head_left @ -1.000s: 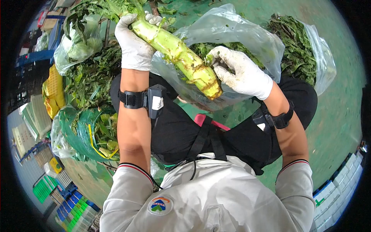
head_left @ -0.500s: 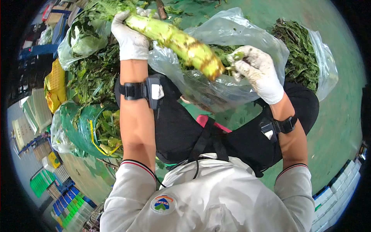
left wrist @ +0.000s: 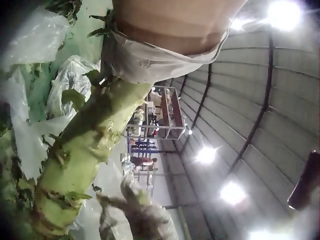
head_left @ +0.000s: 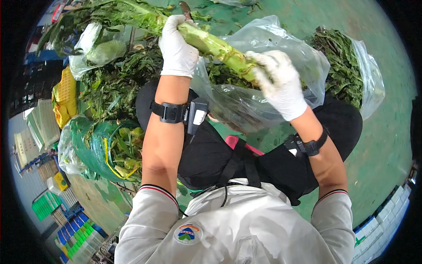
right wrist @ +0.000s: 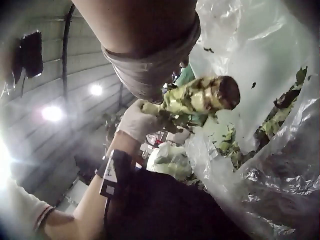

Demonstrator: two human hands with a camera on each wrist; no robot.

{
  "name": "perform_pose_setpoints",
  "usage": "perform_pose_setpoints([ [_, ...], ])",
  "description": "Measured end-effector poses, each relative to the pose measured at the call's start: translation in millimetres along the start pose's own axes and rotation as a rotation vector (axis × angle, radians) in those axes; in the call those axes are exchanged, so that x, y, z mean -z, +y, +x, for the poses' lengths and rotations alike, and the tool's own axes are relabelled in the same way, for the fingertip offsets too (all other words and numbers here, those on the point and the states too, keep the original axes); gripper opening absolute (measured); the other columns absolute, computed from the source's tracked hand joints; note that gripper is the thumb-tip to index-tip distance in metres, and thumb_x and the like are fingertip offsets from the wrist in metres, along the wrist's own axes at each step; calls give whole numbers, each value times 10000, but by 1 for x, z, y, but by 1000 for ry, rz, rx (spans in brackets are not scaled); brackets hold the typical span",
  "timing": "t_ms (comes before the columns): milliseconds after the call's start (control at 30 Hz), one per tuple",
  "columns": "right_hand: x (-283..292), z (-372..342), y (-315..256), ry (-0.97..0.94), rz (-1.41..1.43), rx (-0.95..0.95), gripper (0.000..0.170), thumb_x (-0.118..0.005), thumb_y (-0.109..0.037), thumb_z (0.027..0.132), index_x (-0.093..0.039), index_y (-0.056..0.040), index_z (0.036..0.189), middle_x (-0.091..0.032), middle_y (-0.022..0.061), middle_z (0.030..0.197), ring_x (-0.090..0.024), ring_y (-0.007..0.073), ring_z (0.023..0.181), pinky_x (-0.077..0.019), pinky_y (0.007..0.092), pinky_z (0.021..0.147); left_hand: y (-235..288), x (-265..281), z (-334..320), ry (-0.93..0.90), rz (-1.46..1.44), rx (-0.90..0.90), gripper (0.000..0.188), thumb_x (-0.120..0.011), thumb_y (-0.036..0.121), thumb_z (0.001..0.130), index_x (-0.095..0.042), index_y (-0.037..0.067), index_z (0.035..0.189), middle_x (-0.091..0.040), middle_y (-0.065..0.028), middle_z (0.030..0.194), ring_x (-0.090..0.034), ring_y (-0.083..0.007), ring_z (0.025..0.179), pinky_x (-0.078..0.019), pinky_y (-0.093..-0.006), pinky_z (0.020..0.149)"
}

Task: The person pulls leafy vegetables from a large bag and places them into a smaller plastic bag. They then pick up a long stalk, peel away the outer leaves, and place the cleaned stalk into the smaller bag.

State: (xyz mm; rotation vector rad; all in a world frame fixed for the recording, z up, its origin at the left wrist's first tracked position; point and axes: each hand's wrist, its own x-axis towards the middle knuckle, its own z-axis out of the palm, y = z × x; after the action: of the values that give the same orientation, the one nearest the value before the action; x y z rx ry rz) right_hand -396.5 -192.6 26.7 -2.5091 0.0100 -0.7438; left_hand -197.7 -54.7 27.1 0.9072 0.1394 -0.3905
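A thick pale-green celtuce stem (head_left: 220,50) slants across the head view, its leafy top trailing to the upper left. My gloved left hand (head_left: 178,50) grips it below the leaves. Brown scars and leaf scraps mark its lower part; the browned cut end (right wrist: 230,93) shows in the right wrist view. Beside that lower end is my gloved right hand (head_left: 281,81), blurred, with thumb and fingers spread apart. The left wrist view shows a gap between these right fingers (left wrist: 150,220) and the stem. Beneath is a clear plastic bag (head_left: 290,39) holding leaves.
Another bag of dark leaves (head_left: 338,66) stands at the right. To the left lie a leaf heap (head_left: 110,90), a bagged pale-green vegetable (head_left: 105,50) and a green sack (head_left: 90,143). A brown handle-like object (head_left: 185,9) is beyond my left hand.
My right hand drew a leaf scrap away from the stem's lower end, then moved back left to the stem. My left hand shifted right with the celtuce, whose lower end dipped behind the right fingers.
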Motion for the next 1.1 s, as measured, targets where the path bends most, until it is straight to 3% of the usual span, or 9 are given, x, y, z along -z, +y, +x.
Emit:
perform_pose_setpoints([
  [67, -10, 5, -13, -43, -109, 18, 378, -648, -204, 784, -561, -128, 1144, -536, 95, 919, -547, 294, 841, -482, 369, 721, -14, -6, -4, 26, -4, 16, 111, -594, 131, 808, -534, 42, 835, -562, -86, 750, -564, -217, 717, -484, -357, 720],
  [100, -14, 8, -18, -30, -152, 28, 331, -642, -254, 784, -563, -96, 1063, -524, 103, 923, -540, 291, 859, -475, 368, 741, -19, -10, -7, 45, 37, 9, 110, -601, 130, 807, -548, 39, 841, -573, -86, 757, -572, -214, 714, -486, -351, 706],
  [233, -26, 13, -12, -63, -248, 19, 222, -648, -204, 773, -533, -90, 923, -504, 101, 896, -540, 292, 817, -480, 381, 696, -28, -22, -21, 91, 141, -23, 116, -624, 124, 799, -596, 28, 859, -611, -84, 780, -597, -207, 702, -491, -333, 659],
  [533, -27, 6, 6, -33, 76, 72, 214, -637, -104, 750, -539, -90, 940, -508, 106, 875, -556, 289, 818, -495, 382, 674, -27, -22, -17, 159, 127, 28, 140, -639, 122, 792, -595, 2, 848, -607, -106, 770, -592, -208, 678, -491, -339, 632],
  [633, -24, 5, 4, -144, -70, 85, 187, -607, -107, 764, -540, -83, 937, -513, 103, 847, -562, 280, 802, -500, 365, 650, -28, -17, -14, 146, 151, -11, 150, -646, 114, 785, -589, -6, 855, -602, -107, 757, -591, -211, 663, -490, -344, 617],
  [733, -25, 0, -6, -127, -222, 107, 149, -567, -117, 793, -535, -67, 930, -512, 99, 819, -566, 265, 787, -503, 347, 627, -31, -16, -12, 161, 182, -14, 164, -653, 104, 778, -586, -15, 870, -597, -106, 750, -591, -213, 651, -490, -346, 603],
  [900, -31, 0, 1, -185, -273, 108, 107, -538, -127, 812, -519, -56, 890, -508, 98, 792, -569, 250, 747, -501, 340, 609, -35, -13, -11, 172, 192, 21, 187, -667, 86, 764, -585, -28, 888, -593, -105, 748, -594, -218, 646, -497, -352, 591],
  [1000, -32, 1, 3, -222, -284, 136, 109, -538, -135, 813, -514, -54, 881, -508, 103, 787, -569, 251, 736, -502, 345, 611, -38, -11, -11, 171, 180, 35, 484, -720, 65, 698, -404, -61, 1043, -561, -139, 800, -569, -220, 648, -478, -356, 570],
  [1100, -34, 1, 5, -254, -309, 154, 114, -536, -138, 812, -511, -51, 881, -508, 109, 791, -569, 253, 741, -502, 347, 616, -42, -8, -5, 168, 197, 38, 554, -721, 66, 700, -346, -63, 1087, -551, -141, 806, -568, -224, 661, -480, -362, 571],
])
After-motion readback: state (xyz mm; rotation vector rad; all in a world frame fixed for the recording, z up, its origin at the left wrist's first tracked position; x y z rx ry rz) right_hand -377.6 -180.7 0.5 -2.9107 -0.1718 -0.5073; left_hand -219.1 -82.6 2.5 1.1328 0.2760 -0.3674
